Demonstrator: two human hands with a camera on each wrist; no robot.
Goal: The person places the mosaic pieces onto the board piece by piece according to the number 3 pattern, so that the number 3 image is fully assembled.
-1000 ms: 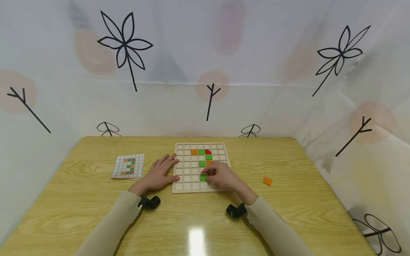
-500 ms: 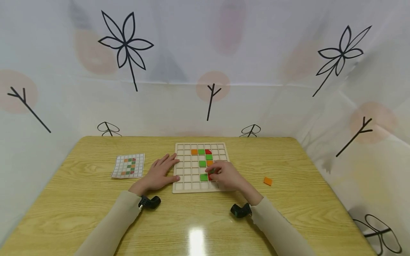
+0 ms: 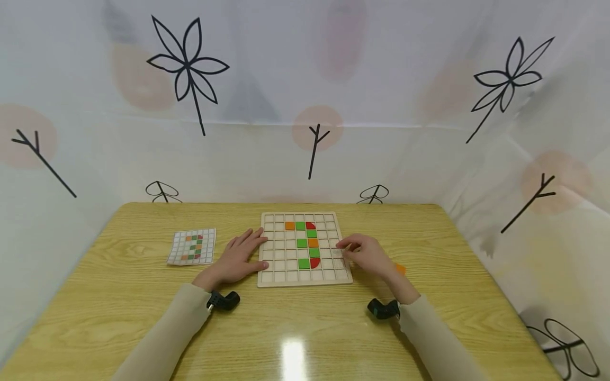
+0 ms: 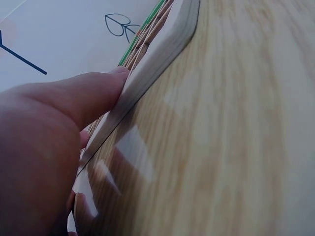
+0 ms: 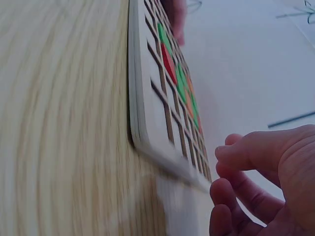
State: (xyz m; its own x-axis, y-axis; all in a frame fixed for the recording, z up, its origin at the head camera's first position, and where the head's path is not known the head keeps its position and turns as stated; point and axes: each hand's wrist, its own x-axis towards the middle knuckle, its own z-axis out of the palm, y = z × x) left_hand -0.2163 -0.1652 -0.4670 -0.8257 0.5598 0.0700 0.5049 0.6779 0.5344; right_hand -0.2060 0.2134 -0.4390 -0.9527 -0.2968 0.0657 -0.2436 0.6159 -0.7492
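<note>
A pale wooden grid board [image 3: 281,277] lies on the table. Green, orange and red tiles sit in its cells, among them a red rounded tile [image 3: 315,263] beside a green square tile [image 3: 303,263]. My left hand [image 3: 234,258] rests at the board's left edge, fingers spread and straight, thumb on the rim in the left wrist view. Just off the board's right edge is my right hand [image 3: 369,255], fingers loosely bent and nothing between them. An orange tile [image 3: 401,269] on the table shows partly from behind the right wrist.
To the left of the left hand lies a card [image 3: 208,244] printed with a grid and coloured squares. The wooden table [image 3: 267,333] reaches back to a white patterned cloth [image 3: 248,164]. Each wrist wears a dark camera mount.
My right hand has left the tiles at the board's lower middle and moved right, past the board's edge, uncovering the red and green tiles there. The left hand stays put.
</note>
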